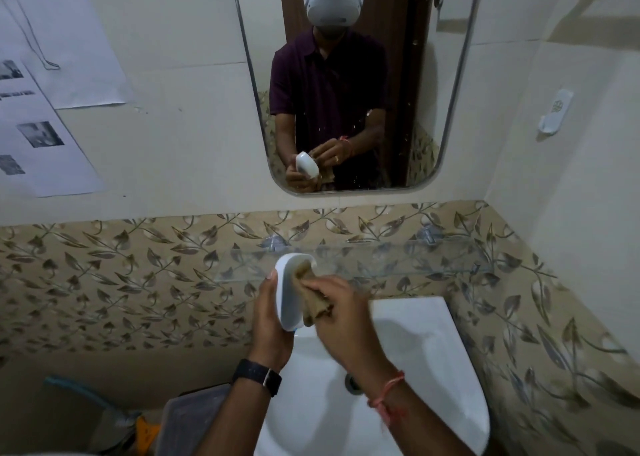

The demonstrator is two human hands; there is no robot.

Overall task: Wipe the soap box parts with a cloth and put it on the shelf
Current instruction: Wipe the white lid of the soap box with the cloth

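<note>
My left hand [268, 320] grips a white oval soap box part [289, 296], held upright on its edge above the sink, its hollow side facing right. My right hand [337, 317] is closed on a tan cloth [313, 299] and presses it into the hollow of the part. The cloth's upper end reaches near the part's top rim. A clear glass shelf [398, 259] is fixed to the leaf-patterned tiles just behind and to the right of the hands. No other soap box part is visible.
A white sink [398, 351] with its drain [351, 384] lies under my hands. A mirror [346, 74] hangs above and reflects the person. Paper sheets [45, 74] are stuck on the left wall. A white hook holder [554, 110] sits on the right wall. Buckets stand on the floor at lower left.
</note>
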